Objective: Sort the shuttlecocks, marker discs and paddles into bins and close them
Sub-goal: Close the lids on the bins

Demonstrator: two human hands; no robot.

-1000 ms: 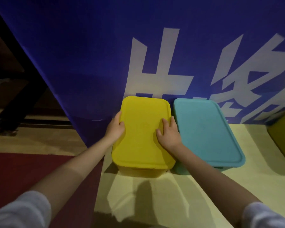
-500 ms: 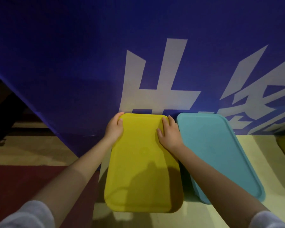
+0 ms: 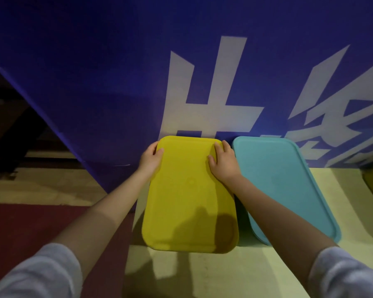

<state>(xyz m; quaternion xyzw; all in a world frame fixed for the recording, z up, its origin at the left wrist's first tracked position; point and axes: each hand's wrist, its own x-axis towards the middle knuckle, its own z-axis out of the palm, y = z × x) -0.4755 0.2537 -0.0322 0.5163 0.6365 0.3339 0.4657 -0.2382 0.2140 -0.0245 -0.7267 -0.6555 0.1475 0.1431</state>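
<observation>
Left hand: the left hand rests on the far left corner of the yellow lid, thumb on top, fingers curled over the edge and gripping it.
Right hand: the right hand lies flat on the lid's far right corner, fingers straight and pressing down, gripping nothing.
Arms: both forearms reach forward from grey sleeves at the bottom corners, bare from the elbow to the wrist.
Yellow lid: it covers its bin completely, so no contents show; its far edge sits close to the banner.
Teal lid: shut on the neighbouring bin just beside the yellow one on the right, touching or nearly so.
Surface: both bins stand on a pale yellow floor patch; a dark red strip lies to the left.
Room: a blue banner with large white characters stands behind; light is dim.
Change: against a second ago the view now looks more steeply down on the lids, and the hands sit further toward the far corners.
</observation>
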